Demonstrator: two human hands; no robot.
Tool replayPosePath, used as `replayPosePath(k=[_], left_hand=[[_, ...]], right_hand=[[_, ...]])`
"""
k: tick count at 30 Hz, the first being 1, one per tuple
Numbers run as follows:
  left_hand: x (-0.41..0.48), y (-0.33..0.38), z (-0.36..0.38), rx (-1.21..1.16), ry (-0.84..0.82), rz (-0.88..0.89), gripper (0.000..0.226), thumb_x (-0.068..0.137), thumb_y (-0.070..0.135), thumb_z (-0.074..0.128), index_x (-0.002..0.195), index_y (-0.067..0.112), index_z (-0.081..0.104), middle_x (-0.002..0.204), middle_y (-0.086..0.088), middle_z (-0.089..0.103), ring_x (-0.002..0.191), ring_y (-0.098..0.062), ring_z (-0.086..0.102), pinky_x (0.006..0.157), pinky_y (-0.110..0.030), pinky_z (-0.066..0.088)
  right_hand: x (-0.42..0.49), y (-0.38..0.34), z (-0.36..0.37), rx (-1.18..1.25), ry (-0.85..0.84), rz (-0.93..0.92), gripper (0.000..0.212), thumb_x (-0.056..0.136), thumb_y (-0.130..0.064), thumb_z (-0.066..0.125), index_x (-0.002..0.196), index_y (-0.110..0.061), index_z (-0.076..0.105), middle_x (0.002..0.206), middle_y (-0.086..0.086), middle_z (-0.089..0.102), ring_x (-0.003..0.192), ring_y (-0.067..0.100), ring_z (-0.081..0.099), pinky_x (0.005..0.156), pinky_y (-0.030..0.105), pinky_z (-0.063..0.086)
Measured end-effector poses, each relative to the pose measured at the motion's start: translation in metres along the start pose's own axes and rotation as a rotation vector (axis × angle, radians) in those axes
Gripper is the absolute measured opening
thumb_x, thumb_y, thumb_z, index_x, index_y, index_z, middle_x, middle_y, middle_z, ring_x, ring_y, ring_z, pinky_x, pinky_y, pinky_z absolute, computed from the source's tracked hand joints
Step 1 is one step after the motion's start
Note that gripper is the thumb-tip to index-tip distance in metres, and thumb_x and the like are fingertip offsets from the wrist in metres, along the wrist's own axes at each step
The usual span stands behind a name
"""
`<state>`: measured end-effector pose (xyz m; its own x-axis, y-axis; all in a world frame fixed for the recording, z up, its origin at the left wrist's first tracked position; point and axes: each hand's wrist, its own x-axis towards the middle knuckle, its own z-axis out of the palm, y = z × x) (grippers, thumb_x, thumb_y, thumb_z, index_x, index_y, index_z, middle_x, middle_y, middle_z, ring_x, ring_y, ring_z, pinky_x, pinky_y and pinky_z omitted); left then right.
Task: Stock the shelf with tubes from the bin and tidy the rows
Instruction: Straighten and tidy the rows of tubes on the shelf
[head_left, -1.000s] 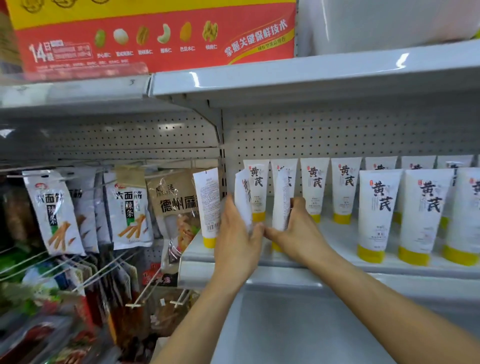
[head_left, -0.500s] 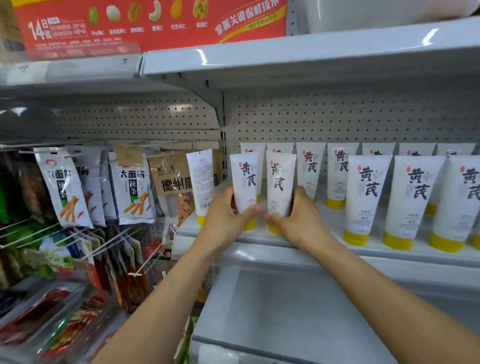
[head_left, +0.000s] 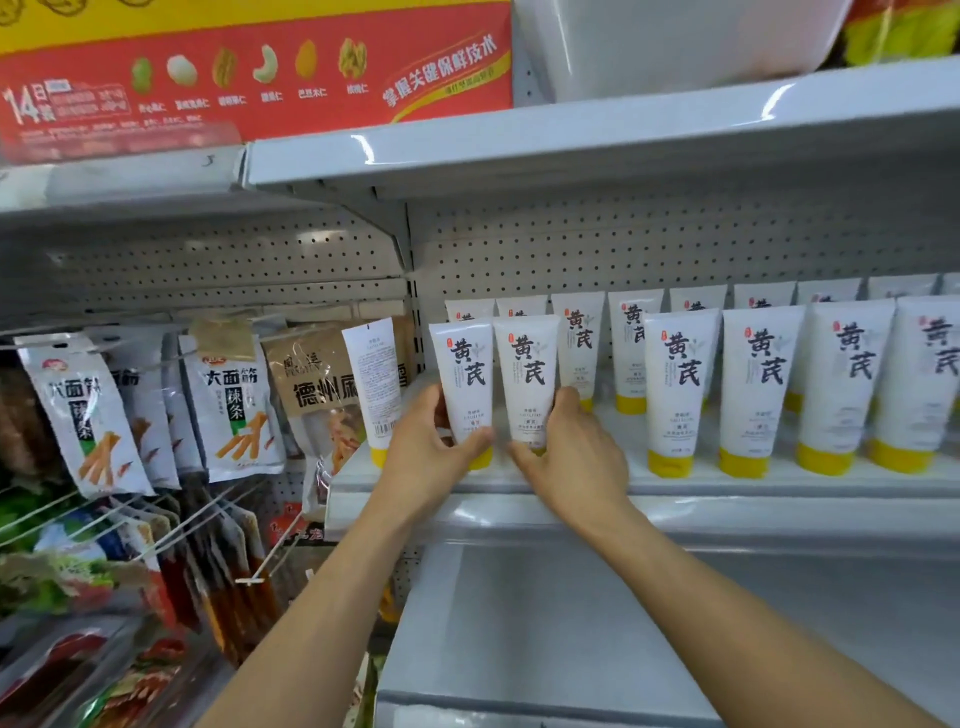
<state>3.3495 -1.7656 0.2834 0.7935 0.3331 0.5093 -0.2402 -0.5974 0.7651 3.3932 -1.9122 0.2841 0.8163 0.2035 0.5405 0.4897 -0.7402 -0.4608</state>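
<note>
Left hand (head_left: 428, 449) grips a white yellow-capped plastic tube (head_left: 464, 382), right hand (head_left: 574, 460) grips the neighbour tube (head_left: 527, 379). Both stand upright, labels out, side by side at the left end of the front row on the grey metal shelf (head_left: 753, 501). Rows to the right look stocked and faced. Left to fix, I'd say: the reversed tube (head_left: 371, 382) at the far left edge. Bin not in view.

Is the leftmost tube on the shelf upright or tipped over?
Upright: the leftmost tube stands on its yellow cap at the shelf's end, with its barcode side facing out.
</note>
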Motion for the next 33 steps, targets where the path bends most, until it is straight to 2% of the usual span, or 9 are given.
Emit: replayPosePath(k=[3, 7, 12, 16, 19, 23, 28, 31, 33], left_hand=[[0.0, -0.001, -0.001, -0.02, -0.017, 0.019, 0.046, 0.08, 0.026, 0.077, 0.117, 0.035, 0.05, 0.112, 0.017, 0.063, 0.103, 0.002, 0.059, 0.086, -0.021, 0.051], [0.0, -0.002, -0.001, -0.007, -0.038, 0.041, 0.052, 0.08, 0.03, 0.077, 0.124, 0.032, 0.049, 0.116, 0.015, 0.062, 0.102, 0.001, 0.059, 0.078, -0.014, 0.047], [-0.006, -0.002, 0.002, 0.065, 0.038, 0.066, 0.063, 0.08, 0.033, 0.076, 0.131, 0.024, 0.04, 0.119, 0.01, 0.06, 0.1, -0.006, 0.06, 0.081, -0.019, 0.049], [-0.02, -0.001, 0.01, 0.149, 0.123, 0.123, 0.067, 0.083, 0.031, 0.073, 0.135, 0.021, 0.031, 0.126, 0.01, 0.053, 0.092, -0.001, 0.057, 0.074, -0.02, 0.045], [-0.027, -0.003, 0.014, 0.17, 0.186, 0.098, 0.067, 0.085, 0.034, 0.069, 0.135, 0.024, 0.026, 0.134, 0.008, 0.051, 0.099, -0.008, 0.061, 0.076, -0.027, 0.044], [-0.023, -0.003, 0.015, 0.205, 0.179, 0.016, 0.067, 0.083, 0.044, 0.069, 0.133, 0.026, 0.028, 0.129, 0.009, 0.056, 0.104, -0.014, 0.063, 0.082, -0.037, 0.051], [-0.017, -0.001, 0.014, 0.328, 0.117, -0.031, 0.061, 0.083, 0.044, 0.068, 0.131, 0.027, 0.033, 0.124, 0.009, 0.062, 0.101, -0.014, 0.064, 0.079, -0.038, 0.054], [-0.017, 0.0, 0.015, 0.34, 0.113, -0.035, 0.058, 0.083, 0.043, 0.067, 0.129, 0.027, 0.034, 0.121, 0.009, 0.063, 0.1, -0.014, 0.064, 0.079, -0.04, 0.054], [-0.017, 0.001, 0.016, 0.337, 0.112, -0.03, 0.058, 0.083, 0.043, 0.068, 0.128, 0.027, 0.035, 0.12, 0.009, 0.063, 0.1, -0.014, 0.064, 0.08, -0.04, 0.054]], right_hand=[[-0.002, 0.002, -0.002, -0.041, 0.03, 0.008, 0.046, 0.086, -0.038, 0.059, 0.117, -0.008, 0.04, 0.114, 0.012, 0.061, 0.107, 0.031, 0.057, 0.077, 0.036, 0.045], [-0.006, 0.011, -0.005, -0.086, 0.088, 0.006, 0.047, 0.087, -0.038, 0.058, 0.119, -0.008, 0.042, 0.113, 0.011, 0.061, 0.105, 0.029, 0.057, 0.077, 0.036, 0.046], [-0.018, 0.023, 0.0, -0.015, 0.147, -0.014, 0.061, 0.085, -0.041, 0.062, 0.131, -0.013, 0.033, 0.113, 0.007, 0.064, 0.102, 0.029, 0.061, 0.074, 0.036, 0.048], [-0.033, 0.031, 0.004, -0.001, 0.24, -0.158, 0.049, 0.086, -0.033, 0.063, 0.128, -0.018, 0.04, 0.119, 0.008, 0.061, 0.095, 0.031, 0.063, 0.072, 0.036, 0.049], [-0.035, 0.031, 0.001, -0.067, 0.182, -0.223, 0.045, 0.089, -0.038, 0.051, 0.132, -0.03, 0.039, 0.128, 0.01, 0.054, 0.099, 0.032, 0.06, 0.076, 0.039, 0.05], [-0.032, 0.024, -0.004, -0.122, 0.094, -0.218, 0.043, 0.09, -0.044, 0.044, 0.132, -0.036, 0.048, 0.132, 0.012, 0.052, 0.102, 0.033, 0.06, 0.078, 0.042, 0.052], [-0.032, 0.02, -0.006, -0.293, -0.017, -0.186, 0.052, 0.089, -0.059, 0.027, 0.126, -0.04, 0.057, 0.119, 0.01, 0.059, 0.098, 0.033, 0.06, 0.08, 0.039, 0.047], [-0.036, 0.02, -0.006, -0.33, -0.025, -0.173, 0.051, 0.088, -0.058, 0.03, 0.118, -0.036, 0.065, 0.096, 0.01, 0.067, 0.085, 0.031, 0.062, 0.071, 0.037, 0.049], [-0.037, 0.021, -0.007, -0.302, -0.014, -0.162, 0.051, 0.088, -0.056, 0.031, 0.116, -0.033, 0.067, 0.093, 0.01, 0.067, 0.084, 0.031, 0.062, 0.069, 0.038, 0.05]])
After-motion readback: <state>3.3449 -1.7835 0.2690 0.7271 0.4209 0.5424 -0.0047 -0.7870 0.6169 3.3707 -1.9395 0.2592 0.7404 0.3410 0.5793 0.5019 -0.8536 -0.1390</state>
